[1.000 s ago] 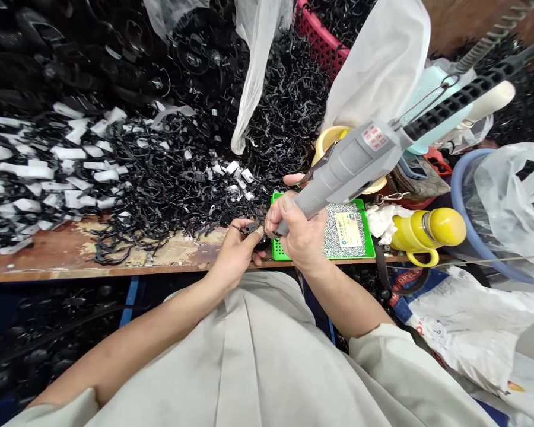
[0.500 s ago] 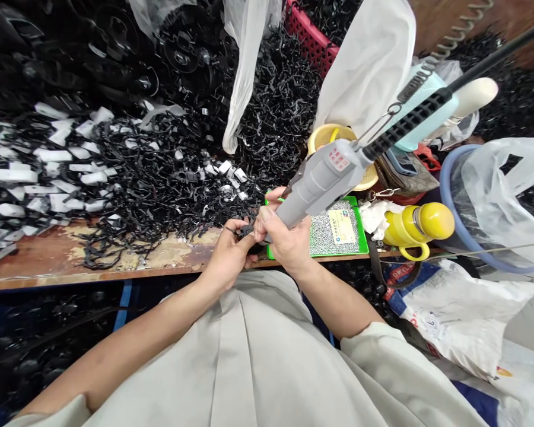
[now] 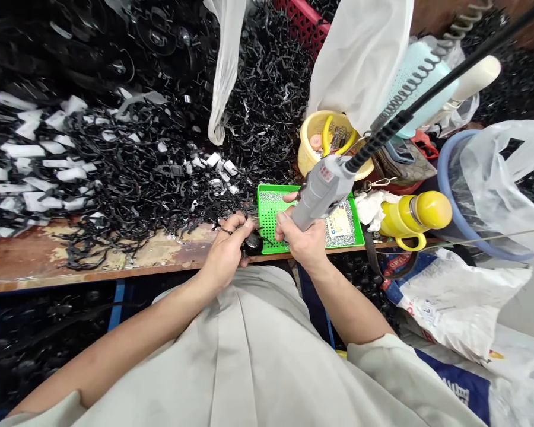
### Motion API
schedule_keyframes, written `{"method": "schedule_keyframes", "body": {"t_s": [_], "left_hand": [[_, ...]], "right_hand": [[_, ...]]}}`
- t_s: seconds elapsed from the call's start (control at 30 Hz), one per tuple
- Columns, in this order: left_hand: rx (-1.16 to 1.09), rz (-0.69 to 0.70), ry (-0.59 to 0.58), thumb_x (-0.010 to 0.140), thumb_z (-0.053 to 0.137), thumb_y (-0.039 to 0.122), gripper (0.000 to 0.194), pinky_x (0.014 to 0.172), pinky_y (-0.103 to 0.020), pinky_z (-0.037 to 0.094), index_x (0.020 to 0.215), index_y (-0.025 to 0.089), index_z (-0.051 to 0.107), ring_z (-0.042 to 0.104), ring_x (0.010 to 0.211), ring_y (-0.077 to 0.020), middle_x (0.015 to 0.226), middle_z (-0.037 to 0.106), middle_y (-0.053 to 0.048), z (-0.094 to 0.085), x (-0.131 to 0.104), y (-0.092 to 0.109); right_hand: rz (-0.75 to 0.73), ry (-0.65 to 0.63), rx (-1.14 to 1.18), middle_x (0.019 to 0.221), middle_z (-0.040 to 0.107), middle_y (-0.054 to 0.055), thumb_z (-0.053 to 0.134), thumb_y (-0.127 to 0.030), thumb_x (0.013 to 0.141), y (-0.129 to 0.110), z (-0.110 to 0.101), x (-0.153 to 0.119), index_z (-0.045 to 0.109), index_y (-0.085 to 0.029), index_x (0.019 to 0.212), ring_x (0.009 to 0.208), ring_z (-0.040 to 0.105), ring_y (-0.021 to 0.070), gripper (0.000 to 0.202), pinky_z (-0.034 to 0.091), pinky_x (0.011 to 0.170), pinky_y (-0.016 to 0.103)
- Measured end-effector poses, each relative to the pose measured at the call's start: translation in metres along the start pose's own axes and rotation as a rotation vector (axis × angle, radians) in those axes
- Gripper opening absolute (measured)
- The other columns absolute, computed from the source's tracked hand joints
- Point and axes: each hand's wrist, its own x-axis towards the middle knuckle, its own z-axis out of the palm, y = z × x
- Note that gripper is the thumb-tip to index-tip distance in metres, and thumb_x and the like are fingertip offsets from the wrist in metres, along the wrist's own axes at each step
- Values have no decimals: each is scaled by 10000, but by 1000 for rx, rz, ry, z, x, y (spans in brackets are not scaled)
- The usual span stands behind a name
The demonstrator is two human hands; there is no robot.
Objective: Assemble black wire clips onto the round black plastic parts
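Note:
My left hand [image 3: 226, 254] is closed on a small black part [image 3: 252, 242] at the table's front edge. My right hand [image 3: 306, 237] is wrapped round a grey electric screwdriver [image 3: 319, 188], which hangs from a coiled cord and points down to the left. Its tip is hard to make out over the green tray [image 3: 272, 218]. Small silvery screws and a yellow label lie in the right part of that tray. Left of my left hand, thin black parts [image 3: 160, 178] lie heaped on the wooden table [image 3: 178, 249].
White pieces [image 3: 40, 172] lie heaped at the left. Behind the tray stands a cream basket [image 3: 309, 142] with yellow-handled scissors. At the right are a yellow bottle [image 3: 431, 209], a blue bin [image 3: 447, 178] and white sacks [image 3: 467, 290]. A plastic bag [image 3: 226, 71] hangs at the back.
My right hand has moved the screwdriver away from my left hand, to the right. The black part and the tray's left side now show between my hands. The view has shifted slightly.

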Motion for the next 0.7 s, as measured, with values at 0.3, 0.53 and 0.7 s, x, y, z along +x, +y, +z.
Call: {"method": "schedule_keyframes", "body": {"t_s": [0.3,0.53,0.7], "left_hand": [[-117,-74,103,770,656,530,322,299,-180,288,822,225,568,458,464,-91,680,480,29,2,-3,9],[-139,-82,126,754,659,578,377,326,-181,288,848,221,583,462,491,-88,734,502,19,0,-3,8],[-64,-84,136,770,657,520,306,341,-176,306,824,233,568,429,496,-97,683,487,28,1,-3,7]], "right_hand": [[-3,15,-7,582,582,-82,730,-417,778,2,0,-2,513,-233,1054,441,547,101,396,476,464,251],[-154,99,98,579,540,-75,728,-439,780,-16,9,3,518,-260,1150,438,524,117,461,472,450,280],[-184,119,168,586,484,-73,639,-535,823,-34,31,14,495,-290,1150,431,491,109,433,448,418,269]]}}
